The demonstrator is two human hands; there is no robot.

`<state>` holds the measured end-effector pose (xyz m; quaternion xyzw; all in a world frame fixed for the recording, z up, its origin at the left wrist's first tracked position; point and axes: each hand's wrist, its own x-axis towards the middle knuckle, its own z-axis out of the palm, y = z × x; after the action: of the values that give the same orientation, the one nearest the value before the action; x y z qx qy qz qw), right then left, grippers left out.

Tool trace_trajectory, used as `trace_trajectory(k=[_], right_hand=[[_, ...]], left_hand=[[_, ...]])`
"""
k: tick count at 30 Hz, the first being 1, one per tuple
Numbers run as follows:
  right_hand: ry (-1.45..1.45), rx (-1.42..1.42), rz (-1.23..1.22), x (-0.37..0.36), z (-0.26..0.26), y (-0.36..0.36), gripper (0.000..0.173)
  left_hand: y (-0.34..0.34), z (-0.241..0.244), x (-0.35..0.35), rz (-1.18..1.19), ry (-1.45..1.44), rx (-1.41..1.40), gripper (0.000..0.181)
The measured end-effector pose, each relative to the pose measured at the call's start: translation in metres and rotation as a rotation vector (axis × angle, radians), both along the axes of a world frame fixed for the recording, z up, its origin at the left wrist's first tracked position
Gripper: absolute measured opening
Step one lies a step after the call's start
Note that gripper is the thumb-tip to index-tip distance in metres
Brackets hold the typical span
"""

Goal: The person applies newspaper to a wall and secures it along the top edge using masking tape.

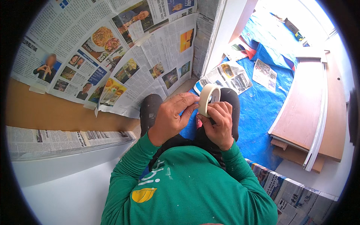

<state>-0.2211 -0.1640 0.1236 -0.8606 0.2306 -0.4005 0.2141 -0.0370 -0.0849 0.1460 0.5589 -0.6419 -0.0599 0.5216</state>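
Note:
A roll of cream masking tape stands on edge between my hands, above my knees. My right hand grips its lower side, with fingers through the core and the thumb outside. My left hand reaches to the roll's outer face, where thumb and fingertips come close together at the tape. Whether a tape end is pinched there is too small to tell. To my left, newspaper sheets cover most of a brown panel, with strips of tape along their lower edge.
Blue tarpaulin covers the floor, with loose newspaper sheets on it. Stacked wooden boards lie at the right. A white upright frame stands ahead. More newspaper covers a surface at the lower right, and a white ledge runs lower left.

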Motion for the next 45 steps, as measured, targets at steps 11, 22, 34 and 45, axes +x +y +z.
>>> trace_trajectory(k=[11, 22, 34, 45], right_hand=[[0.0, -0.08, 0.005, 0.015, -0.005, 0.006, 0.025], [-0.037, -0.124, 0.021, 0.029, 0.003, 0.003, 0.026], [-0.036, -0.147, 0.017, 0.036, 0.005, 0.007, 0.025], [0.007, -0.123, 0.026, 0.031, 0.004, 0.013, 0.025]], left_hand=[[0.017, -0.011, 0.0, 0.004, 0.11, 0.155, 0.016], [0.016, -0.005, 0.005, 0.085, 0.295, 0.068, 0.017], [0.021, 0.005, 0.007, 0.093, 0.323, 0.102, 0.014], [0.013, 0.004, 0.019, 0.173, -0.376, 0.018, 0.011]])
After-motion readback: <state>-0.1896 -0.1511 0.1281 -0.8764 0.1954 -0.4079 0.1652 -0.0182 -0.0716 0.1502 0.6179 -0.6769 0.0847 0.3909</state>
